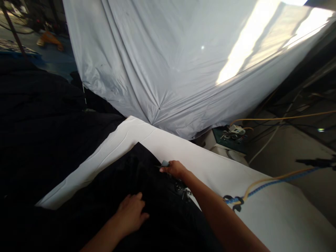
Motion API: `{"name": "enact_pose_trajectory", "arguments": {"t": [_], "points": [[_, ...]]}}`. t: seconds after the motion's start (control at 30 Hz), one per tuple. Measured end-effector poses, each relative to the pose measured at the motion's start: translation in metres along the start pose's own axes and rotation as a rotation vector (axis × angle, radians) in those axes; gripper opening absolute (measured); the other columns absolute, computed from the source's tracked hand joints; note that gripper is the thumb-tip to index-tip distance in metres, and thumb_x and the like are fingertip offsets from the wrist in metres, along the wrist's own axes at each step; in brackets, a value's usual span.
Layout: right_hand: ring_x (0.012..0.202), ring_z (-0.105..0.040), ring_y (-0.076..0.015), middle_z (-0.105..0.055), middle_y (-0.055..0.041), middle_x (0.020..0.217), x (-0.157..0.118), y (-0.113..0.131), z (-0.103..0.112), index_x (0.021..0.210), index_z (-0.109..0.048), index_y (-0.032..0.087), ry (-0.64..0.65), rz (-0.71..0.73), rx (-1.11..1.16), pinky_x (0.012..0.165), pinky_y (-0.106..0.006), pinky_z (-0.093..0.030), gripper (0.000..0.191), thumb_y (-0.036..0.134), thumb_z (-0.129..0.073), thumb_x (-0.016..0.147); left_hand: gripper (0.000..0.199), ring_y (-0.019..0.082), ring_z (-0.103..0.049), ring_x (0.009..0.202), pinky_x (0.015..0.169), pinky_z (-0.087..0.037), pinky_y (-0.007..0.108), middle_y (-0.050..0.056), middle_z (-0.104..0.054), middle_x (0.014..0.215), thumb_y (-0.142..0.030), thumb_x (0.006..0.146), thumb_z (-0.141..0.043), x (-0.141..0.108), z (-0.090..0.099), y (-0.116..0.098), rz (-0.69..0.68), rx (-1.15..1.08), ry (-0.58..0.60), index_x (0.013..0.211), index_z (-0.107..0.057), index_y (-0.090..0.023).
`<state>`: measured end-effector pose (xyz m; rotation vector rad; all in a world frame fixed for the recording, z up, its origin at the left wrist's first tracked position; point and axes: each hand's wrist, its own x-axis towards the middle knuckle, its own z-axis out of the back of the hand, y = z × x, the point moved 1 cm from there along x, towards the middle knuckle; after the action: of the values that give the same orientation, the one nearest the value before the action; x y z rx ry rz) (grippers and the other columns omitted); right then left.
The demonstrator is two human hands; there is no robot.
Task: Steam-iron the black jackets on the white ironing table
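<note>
The right hand has its grip closed on a small pale tool, whose exact kind I cannot tell. The black cloth lies over the white bench, with its corner pointing away from the person, and the tool is at the edge of this cloth, a little below the corner.

To work well here, I think it is better that the left hand keeps the cloth flat with a light, even pressure, so that the edge does not slide or make folds. The tool should stay close to the edge, with small and controlled movements, and the fingertips should remain away from its thin dark tip. It seems also wise to keep the right forearm free from the small metal parts, which lie just beside it.

About the pose: the right arm comes from the lower right and is well extended, with the hand turned toward the left. The left arm comes from the bottom, nearer to the body; its hand has the palm down, thumb and fingers apart, apparently resting on the cloth and holding nothing.
</note>
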<state>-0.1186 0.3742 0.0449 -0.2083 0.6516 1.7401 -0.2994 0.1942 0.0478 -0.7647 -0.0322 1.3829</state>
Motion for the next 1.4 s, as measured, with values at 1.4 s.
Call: {"name": "enact_pose_trajectory", "arguments": {"t": [1.4], "points": [[0.067, -0.059, -0.0158, -0.065, -0.0022, 0.075, 0.091, 0.126, 0.020, 0.082, -0.064, 0.019, 0.165, 0.238, -0.091, 0.053, -0.021, -0.039, 0.052, 0.064, -0.064, 0.056, 0.034, 0.021, -0.059, 0.074, 0.055, -0.032, 0.027, 0.005, -0.067, 0.079, -0.052, 0.072, -0.045, 0.073, 0.075, 0.176, 0.529, -0.309, -0.298, 0.070, -0.059, -0.022]]}}
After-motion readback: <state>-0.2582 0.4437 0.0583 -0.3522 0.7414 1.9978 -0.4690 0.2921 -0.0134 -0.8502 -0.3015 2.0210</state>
